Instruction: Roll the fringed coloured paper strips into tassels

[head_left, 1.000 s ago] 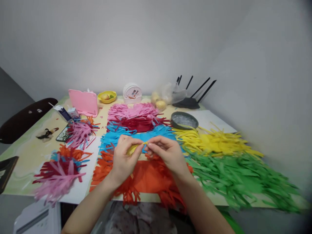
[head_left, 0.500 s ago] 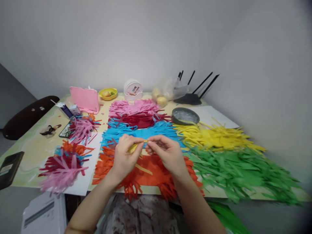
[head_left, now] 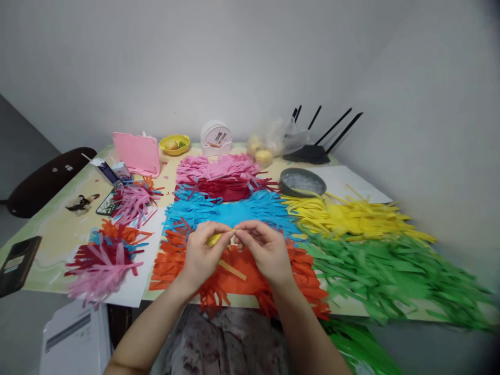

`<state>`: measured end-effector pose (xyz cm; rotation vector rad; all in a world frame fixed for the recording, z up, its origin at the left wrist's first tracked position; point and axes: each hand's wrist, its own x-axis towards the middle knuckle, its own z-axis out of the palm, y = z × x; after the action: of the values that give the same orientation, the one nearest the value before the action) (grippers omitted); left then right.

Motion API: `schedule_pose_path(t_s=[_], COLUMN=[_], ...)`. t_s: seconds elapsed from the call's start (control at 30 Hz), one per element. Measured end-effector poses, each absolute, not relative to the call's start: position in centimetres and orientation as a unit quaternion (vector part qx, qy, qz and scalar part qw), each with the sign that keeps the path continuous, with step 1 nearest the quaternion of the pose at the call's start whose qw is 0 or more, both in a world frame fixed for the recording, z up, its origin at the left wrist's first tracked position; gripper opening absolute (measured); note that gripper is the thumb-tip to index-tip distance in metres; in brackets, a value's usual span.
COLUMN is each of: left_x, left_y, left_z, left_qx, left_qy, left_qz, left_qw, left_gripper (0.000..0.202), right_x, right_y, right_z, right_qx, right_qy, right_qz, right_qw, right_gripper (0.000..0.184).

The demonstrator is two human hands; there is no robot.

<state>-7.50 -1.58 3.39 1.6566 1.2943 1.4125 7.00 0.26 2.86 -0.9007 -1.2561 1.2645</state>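
Observation:
My left hand and my right hand meet fingertip to fingertip, each pinching a small yellow strip. One end of the strip hangs down below the left hand; most of it is hidden by the fingers. Beneath both hands lies a fringed orange sheet. Just past the fingertips is a fringed blue sheet, then a dark red one and a pink one. Fringed yellow and green sheets lie to the right of my right hand.
Multicoloured tassel bunches lie on white paper at left. A black phone rests at the left edge. Along the back stand a pink tablet case, a yellow dish, a white coaster holder and a router. A grey bowl sits nearer.
The view has shifted slightly, so the table's things sit a little differently in the picture. Both hands keep their pinch on the yellow strip, fingertips still together.

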Motion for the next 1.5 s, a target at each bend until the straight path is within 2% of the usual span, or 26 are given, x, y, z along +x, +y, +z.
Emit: schedule_pose_path(t_s=[0.1,0.17,0.33,0.53,0.73,1.17,1.23,1.33,1.43,1.5], left_x=[-6.9,-6.7,-7.1,-7.9,-7.7,-9.8,-11.2,-17.7,-27.6,-33.1], left_y=[-1.7,-1.8,-2.2,-2.6,-2.2,-2.1,-2.2,-1.7,-0.1,1.8], left_z=[3.0,3.0,3.2,2.5,3.1,2.2,1.8,2.2,4.4,5.9], left_qx=[0.519,0.495,0.536,0.556,0.521,0.481,0.488,0.516,0.479,0.451], left_qy=[0.465,0.448,0.434,0.471,0.442,0.475,0.493,0.575,0.703,0.752], left_qz=[0.576,0.587,0.553,0.517,0.516,0.531,0.518,0.500,0.524,0.458], left_qw=[0.427,0.457,0.468,0.449,0.516,0.511,0.501,0.391,0.032,-0.146], left_gripper=[0.020,0.024,0.019,0.017,0.028,0.027,0.029,0.029,0.023,0.020], right_x=[6.5,6.3,6.5,8.5,8.6,5.3,4.4,4.3,5.3,5.9], right_y=[0.1,0.0,0.3,0.9,0.6,0.2,-0.2,-0.8,-1.1,-1.2], right_z=[2.6,2.4,2.3,3.1,4.2,4.3,4.0,3.5,3.1,2.9], right_qx=[-0.391,-0.394,-0.415,-0.401,-0.425,-0.451,-0.442,-0.407,-0.408,-0.420], right_qy=[-0.524,-0.520,-0.528,-0.626,-0.630,-0.579,-0.595,-0.646,-0.659,-0.656], right_qz=[0.537,0.544,0.515,0.514,0.477,0.400,0.397,0.425,0.421,0.411], right_qw=[0.533,0.528,0.533,0.427,0.441,0.549,0.542,0.486,0.471,0.473], right_gripper=[0.024,0.028,0.031,0.027,0.024,0.024,0.023,0.022,0.025,0.024])
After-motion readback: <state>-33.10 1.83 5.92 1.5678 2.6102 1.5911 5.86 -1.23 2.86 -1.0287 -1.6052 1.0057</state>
